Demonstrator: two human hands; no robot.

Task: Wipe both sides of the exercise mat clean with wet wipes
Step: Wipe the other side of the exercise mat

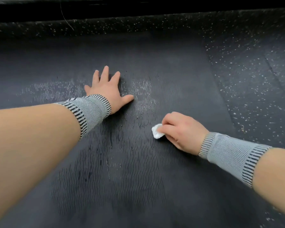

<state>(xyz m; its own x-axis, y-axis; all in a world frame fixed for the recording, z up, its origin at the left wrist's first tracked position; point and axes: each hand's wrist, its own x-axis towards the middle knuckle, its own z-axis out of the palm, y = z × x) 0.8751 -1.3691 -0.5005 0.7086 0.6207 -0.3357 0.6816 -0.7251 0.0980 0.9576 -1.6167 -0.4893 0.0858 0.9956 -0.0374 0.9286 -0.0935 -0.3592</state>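
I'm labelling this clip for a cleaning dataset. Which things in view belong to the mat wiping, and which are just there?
Part of the job:
exercise mat
wet wipe, bunched in the right hand
left hand, flat on the mat

Just there:
speckled floor
wrist sleeves

— Where are the hands?
— The left hand (106, 89) lies flat, fingers spread, on the dark ribbed mat (130, 170). The right hand (182, 129) pinches a bunched white wipe (157, 133) against it.
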